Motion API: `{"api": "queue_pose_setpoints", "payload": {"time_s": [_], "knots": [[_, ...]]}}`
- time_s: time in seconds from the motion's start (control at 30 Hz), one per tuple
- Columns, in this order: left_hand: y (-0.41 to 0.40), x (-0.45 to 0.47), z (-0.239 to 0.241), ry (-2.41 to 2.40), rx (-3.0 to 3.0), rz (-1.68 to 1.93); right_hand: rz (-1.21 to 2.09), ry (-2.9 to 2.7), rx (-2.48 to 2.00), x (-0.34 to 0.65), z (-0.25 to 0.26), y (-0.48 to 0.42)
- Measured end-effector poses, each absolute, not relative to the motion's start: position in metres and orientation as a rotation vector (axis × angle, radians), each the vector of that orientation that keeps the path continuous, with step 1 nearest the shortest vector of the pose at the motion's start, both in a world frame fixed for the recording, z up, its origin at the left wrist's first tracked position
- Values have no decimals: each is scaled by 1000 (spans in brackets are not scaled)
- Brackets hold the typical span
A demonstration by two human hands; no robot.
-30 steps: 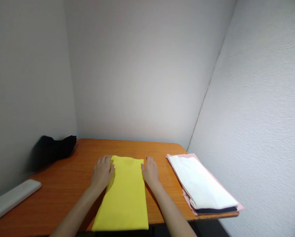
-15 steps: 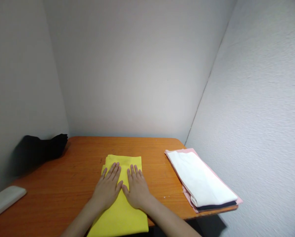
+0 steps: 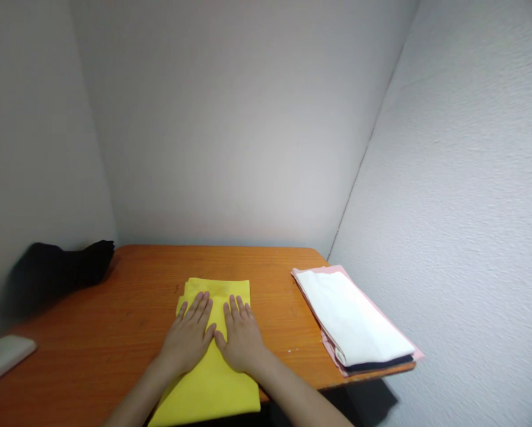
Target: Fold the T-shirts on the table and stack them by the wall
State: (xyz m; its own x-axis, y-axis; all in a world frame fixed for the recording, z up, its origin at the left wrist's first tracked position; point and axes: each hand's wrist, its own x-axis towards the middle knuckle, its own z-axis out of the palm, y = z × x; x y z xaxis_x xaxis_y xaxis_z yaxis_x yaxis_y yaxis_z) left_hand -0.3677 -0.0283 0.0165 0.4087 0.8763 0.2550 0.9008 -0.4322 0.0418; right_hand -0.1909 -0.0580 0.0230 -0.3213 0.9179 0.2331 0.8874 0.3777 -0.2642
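Since a second ago we are bringing our hands in from the sides of the yellow cloth (image 3: 212, 379) onto its top. Our left hand (image 3: 189, 339) and right hand (image 3: 241, 338) are lying flat, fingers spread, gripping nothing, thumbs touching. The cloth, a smooth folded rectangle, is lying on the orange wood-grain table (image 3: 114, 320), its near end overhanging the edge. A neat stack of folded cloths (image 3: 352, 317) is sitting to the right, a crumpled black cloth (image 3: 56, 270) far left.
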Motion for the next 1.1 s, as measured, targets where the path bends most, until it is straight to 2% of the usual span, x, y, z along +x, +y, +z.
{"api": "queue_pose_setpoints", "payload": {"time_s": [0.23,0.43,0.63,1.1], "knots": [[-39,-363,30,-1677,-2538,-362,216,-2377,-1555,-185,44,-65],[-73,-359,48,-1626,-2584,-359,226,-2392,-1502,-196,58,-114],[-88,-358,37,-1660,-2658,-193,249,-2395,-1509,-202,48,-137],[-88,-359,27,-1641,-2625,-219,128,-2330,-1431,-199,44,-140]]}}
